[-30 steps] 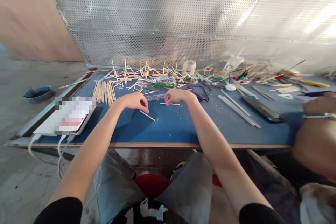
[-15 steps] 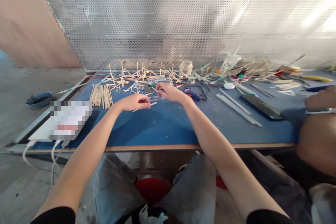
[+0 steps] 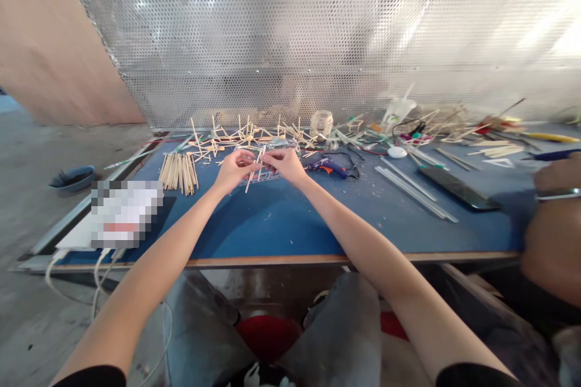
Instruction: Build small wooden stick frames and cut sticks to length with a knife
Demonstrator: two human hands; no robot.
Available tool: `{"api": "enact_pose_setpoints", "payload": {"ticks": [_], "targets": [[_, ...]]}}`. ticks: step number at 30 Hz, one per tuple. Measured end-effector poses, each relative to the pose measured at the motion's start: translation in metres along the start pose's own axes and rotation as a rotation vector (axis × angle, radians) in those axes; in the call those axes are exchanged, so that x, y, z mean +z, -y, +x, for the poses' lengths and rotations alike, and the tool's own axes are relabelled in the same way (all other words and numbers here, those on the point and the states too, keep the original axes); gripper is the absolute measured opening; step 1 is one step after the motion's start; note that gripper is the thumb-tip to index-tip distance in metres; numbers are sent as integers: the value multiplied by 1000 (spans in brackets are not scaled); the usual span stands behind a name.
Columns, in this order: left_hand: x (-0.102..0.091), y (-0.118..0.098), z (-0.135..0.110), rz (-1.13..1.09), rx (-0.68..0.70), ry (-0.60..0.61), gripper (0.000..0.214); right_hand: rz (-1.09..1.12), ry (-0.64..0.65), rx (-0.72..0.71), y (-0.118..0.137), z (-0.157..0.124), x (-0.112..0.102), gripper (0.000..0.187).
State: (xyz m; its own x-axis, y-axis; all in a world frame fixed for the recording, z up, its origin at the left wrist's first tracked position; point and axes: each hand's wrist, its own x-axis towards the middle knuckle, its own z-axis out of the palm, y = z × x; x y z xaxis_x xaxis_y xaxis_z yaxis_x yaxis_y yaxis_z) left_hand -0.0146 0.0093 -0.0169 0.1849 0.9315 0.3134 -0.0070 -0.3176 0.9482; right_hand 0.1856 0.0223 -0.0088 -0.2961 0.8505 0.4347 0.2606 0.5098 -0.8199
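Observation:
Both of my hands are raised together over the blue table (image 3: 281,224), a little above its surface. My left hand (image 3: 234,168) pinches thin wooden sticks (image 3: 252,174) that hang down and to the left. My right hand (image 3: 284,163) is closed on the upper ends of the same sticks, its fingertips meeting the left hand's. Just behind the hands lies a clear plastic ruler (image 3: 267,176). A bundle of loose wooden sticks (image 3: 178,170) lies to the left of my left hand.
Glued stick frames (image 3: 236,133) litter the back edge by a perforated metal screen (image 3: 318,42). A blue glue gun (image 3: 333,166), a glass jar (image 3: 321,123), long rods (image 3: 411,184) and a dark flat bar (image 3: 458,188) lie right. A white device (image 3: 120,213) sits left. Another person's arm (image 3: 551,224) rests at the right.
My left hand picked a stick off the table and my right hand took another; both hands lifted and came together at the back of the table. The view tilted up slightly.

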Motion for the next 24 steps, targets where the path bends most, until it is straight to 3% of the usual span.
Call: {"api": "enact_pose_setpoints", "payload": {"ticks": [4,11,20,24], "targets": [[2,-2,-1,91,7,-29,49,48,26,10,3,-2,5,40],[3,-10,-6,181,-27,133,37,26,9,-24,-2,-1,-4,36],[-5,-8,1,63,11,-51,38,-57,8,-37,-8,0,-13,30],[-3,-5,0,21,56,-50,37,-55,44,-70,-2,-3,-10,30]]}}
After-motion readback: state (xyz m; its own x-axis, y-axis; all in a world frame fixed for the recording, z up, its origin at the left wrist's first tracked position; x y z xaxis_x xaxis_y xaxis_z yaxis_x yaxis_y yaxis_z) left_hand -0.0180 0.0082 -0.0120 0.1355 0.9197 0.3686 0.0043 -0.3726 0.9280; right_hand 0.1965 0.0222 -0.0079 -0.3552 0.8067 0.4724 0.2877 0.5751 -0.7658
